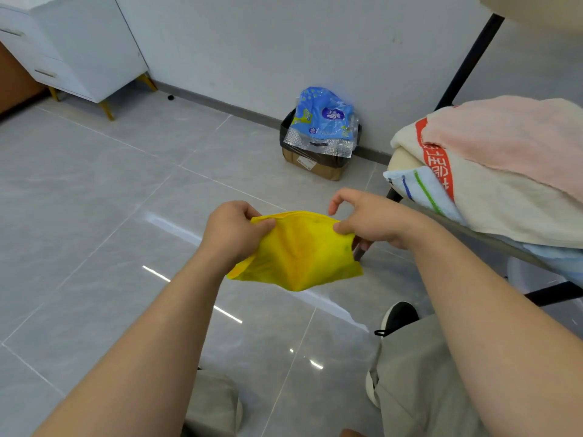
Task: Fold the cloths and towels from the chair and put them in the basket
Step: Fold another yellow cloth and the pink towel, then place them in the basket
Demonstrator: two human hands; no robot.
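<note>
The small, thin yellow cloth (pixel 299 250) hangs in the air between both hands, over the grey floor tiles. The left hand (pixel 233 230) grips its upper left edge and the right hand (pixel 369 220) pinches the upper right corner, forefinger lifted free. That light pinch is likely the weak point: a tug from the left could pull the corner loose, dropping the sagging middle and skewing the fold. No basket is in view. Just beyond the right hand, a cream towel (pixel 504 203) on the padded chair (pixel 400 159) carries a red band (pixel 437 159) of white characters I cannot read. Beyond both hands, a blue plastic pack (pixel 325 118) bears an illegible purple oval logo.
</note>
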